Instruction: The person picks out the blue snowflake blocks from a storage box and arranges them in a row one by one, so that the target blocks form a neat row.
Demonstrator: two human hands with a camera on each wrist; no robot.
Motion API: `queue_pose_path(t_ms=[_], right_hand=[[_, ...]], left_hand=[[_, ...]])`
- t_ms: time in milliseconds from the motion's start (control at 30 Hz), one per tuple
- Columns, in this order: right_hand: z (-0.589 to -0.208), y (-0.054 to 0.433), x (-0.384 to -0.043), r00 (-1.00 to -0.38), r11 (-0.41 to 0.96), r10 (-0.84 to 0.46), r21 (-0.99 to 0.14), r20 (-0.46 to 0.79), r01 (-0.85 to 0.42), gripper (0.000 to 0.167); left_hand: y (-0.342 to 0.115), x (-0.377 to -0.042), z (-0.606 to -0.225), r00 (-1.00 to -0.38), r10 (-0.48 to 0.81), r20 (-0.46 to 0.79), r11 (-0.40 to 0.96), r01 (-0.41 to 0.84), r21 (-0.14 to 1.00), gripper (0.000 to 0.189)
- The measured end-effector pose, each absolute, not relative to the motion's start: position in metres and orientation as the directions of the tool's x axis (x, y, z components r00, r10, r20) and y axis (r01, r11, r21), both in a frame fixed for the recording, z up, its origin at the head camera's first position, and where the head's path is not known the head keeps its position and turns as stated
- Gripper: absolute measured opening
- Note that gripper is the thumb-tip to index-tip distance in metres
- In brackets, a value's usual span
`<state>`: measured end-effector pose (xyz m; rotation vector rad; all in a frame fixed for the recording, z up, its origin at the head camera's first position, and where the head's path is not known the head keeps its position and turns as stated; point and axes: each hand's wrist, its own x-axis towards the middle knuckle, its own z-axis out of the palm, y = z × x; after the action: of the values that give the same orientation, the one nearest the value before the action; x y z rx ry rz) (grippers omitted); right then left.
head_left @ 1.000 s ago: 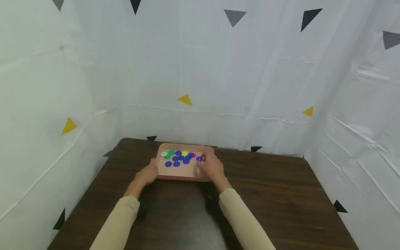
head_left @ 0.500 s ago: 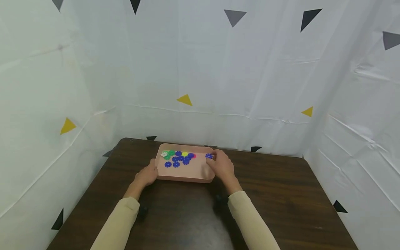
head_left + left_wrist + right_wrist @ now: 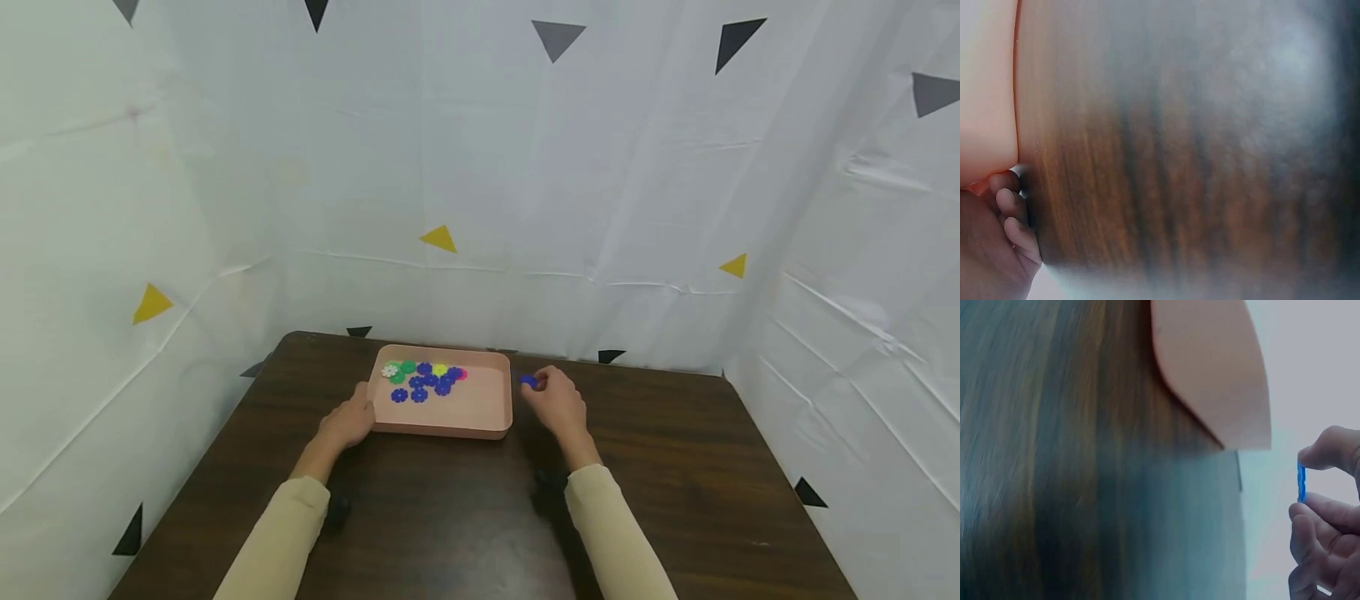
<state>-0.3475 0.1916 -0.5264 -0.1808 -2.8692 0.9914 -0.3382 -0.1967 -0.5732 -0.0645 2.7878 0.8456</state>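
A shallow pink tray (image 3: pixel 476 408) lies on the dark wooden table, with small flower-shaped plastic discs spread over its left and middle part. Several blue discs (image 3: pixel 419 396) are among them, along with green discs (image 3: pixel 407 367), a white one (image 3: pixel 389 371), a yellow one (image 3: pixel 439 370) and a pink one (image 3: pixel 462 374). My left hand (image 3: pixel 351 418) grips the tray's left side, fingers curled at its edge. Just right of the tray, my right hand (image 3: pixel 558 405) pinches one blue flower-shaped disc (image 3: pixel 1301 482) by its edges between thumb and finger.
The wooden table (image 3: pixel 675 467) extends to both sides and in front of the tray. White sheeting (image 3: pixel 480 167) with grey, black and yellow triangles hangs behind the table and along both sides.
My right hand has moved right, carrying the blue disc from above the tray out past its right edge. The left hand keeps its grip on the tray.
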Motion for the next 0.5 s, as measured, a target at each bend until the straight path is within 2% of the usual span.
queue_pose_path(t_ms=[500], right_hand=[[-0.546, 0.217, -0.352, -0.985, 0.800, 0.156, -0.576, -0.067, 0.166, 0.047]], left_hand=[[-0.197, -0.337, -0.573, -0.976, 0.010, -0.219, 0.824, -0.116, 0.554, 0.059]])
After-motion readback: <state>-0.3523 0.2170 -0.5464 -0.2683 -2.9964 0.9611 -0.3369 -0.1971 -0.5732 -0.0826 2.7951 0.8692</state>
